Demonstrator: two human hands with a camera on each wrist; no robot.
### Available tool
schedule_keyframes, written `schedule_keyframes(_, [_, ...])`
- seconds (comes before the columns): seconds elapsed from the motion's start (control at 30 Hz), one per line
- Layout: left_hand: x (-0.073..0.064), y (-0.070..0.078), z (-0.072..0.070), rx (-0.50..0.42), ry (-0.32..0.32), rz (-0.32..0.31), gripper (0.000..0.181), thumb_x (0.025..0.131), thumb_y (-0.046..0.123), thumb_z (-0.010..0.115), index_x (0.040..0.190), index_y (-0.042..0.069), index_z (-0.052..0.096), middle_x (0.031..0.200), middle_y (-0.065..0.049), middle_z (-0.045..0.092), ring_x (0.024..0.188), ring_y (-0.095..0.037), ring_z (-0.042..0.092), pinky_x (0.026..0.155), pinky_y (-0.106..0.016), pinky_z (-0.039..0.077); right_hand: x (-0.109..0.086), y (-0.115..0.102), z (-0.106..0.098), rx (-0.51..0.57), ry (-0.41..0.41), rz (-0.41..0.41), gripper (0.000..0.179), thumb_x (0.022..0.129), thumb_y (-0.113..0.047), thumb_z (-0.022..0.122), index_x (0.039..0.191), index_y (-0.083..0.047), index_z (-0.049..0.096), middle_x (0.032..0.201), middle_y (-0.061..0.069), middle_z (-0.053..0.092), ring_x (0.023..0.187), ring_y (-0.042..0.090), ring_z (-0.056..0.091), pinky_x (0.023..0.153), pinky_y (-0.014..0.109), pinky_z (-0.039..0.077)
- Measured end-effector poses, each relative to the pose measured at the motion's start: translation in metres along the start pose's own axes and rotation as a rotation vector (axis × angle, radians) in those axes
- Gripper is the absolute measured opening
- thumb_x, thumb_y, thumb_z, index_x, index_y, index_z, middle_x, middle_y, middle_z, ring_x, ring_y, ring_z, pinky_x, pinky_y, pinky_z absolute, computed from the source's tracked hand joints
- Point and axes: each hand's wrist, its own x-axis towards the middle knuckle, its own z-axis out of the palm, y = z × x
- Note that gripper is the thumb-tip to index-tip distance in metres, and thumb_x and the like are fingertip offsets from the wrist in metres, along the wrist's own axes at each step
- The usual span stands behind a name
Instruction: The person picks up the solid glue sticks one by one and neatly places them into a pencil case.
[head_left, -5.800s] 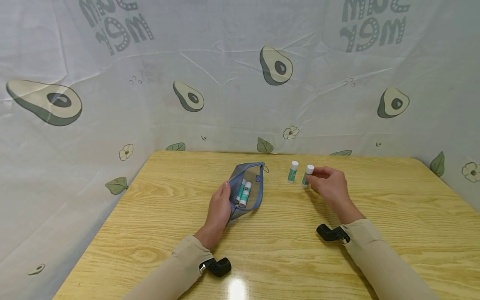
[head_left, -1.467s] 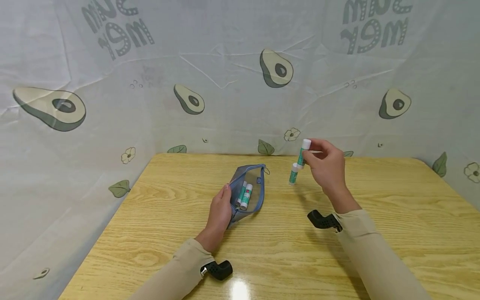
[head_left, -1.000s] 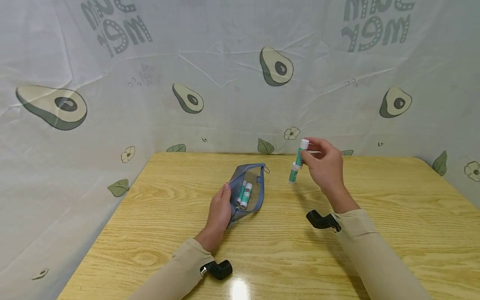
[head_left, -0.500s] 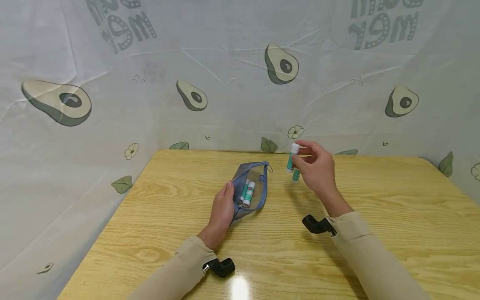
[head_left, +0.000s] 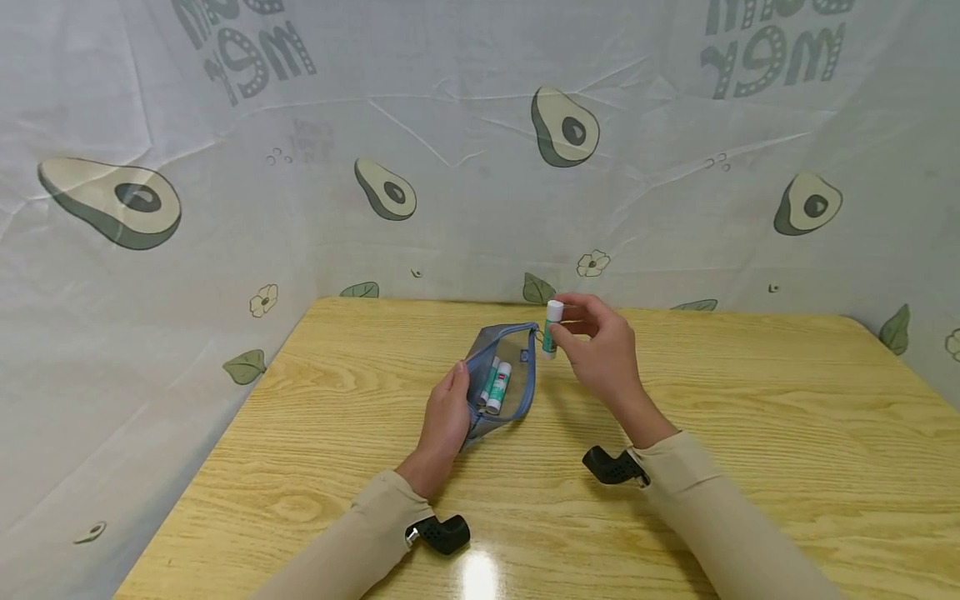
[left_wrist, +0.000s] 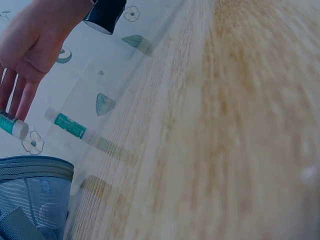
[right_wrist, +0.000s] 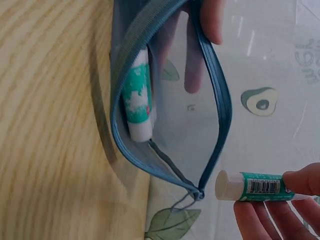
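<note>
Just right of the open blue mesh pouch, the right hand pinches a green-and-white tube in its grip, the left hand's grip is curled round the pouch's left side, two tubes lie inside it, and a fourth tube stands on the worktop to its right.

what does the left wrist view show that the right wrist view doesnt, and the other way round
Only the left wrist view: a glue stick standing upright on the table, and the black wrist mount on the right arm.

Only the right wrist view: the left hand at the pouch, a barcode on the held stick, and a clear look at a stick inside the pouch; the left view gives only faint shapes through the mesh.

Both: the mesh pouch, the right hand holding a glue stick, the table and the printed backdrop.
</note>
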Motion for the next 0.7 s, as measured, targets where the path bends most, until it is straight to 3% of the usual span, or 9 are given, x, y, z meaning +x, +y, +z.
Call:
schedule_keyframes(0.27, [-0.001, -0.002, 0.000, -0.004, -0.013, 0.010, 0.063, 0.107, 0.049, 0.028, 0.154, 0.008, 0.033, 0.161, -0.009, 0.031, 0.152, -0.028, 0.022, 0.125, -0.049, 0.019, -0.008, -0.003, 0.011, 0.033, -0.034, -0.011, 0.036, 0.093, -0.017, 0.070, 0.128, -0.015, 0.062, 0.114, 0.008, 0.069, 0.101, 0.024, 0.068, 0.088, 0.043, 0.056])
schedule_keyframes(0.4, [-0.002, -0.002, -0.001, -0.024, -0.031, 0.005, 0.063, 0.107, 0.049, 0.027, 0.155, 0.009, 0.031, 0.162, -0.007, 0.030, 0.153, -0.026, 0.020, 0.125, -0.049, 0.018, -0.011, -0.007, 0.013, 0.053, -0.053, -0.009, 0.034, 0.093, -0.014, 0.069, 0.126, -0.015, 0.062, 0.114, 0.007, 0.067, 0.101, 0.022, 0.067, 0.089, 0.041, 0.057])
schedule_keyframes(0.7, [-0.002, 0.000, 0.000, 0.014, 0.005, -0.004, 0.063, 0.107, 0.049, 0.028, 0.154, 0.007, 0.033, 0.161, -0.010, 0.031, 0.152, -0.029, 0.023, 0.125, -0.049, 0.020, -0.013, -0.010, 0.019, 0.063, -0.057, -0.006, 0.034, 0.092, -0.013, 0.070, 0.124, -0.013, 0.059, 0.110, 0.008, 0.069, 0.100, 0.020, 0.069, 0.081, 0.030, 0.060])
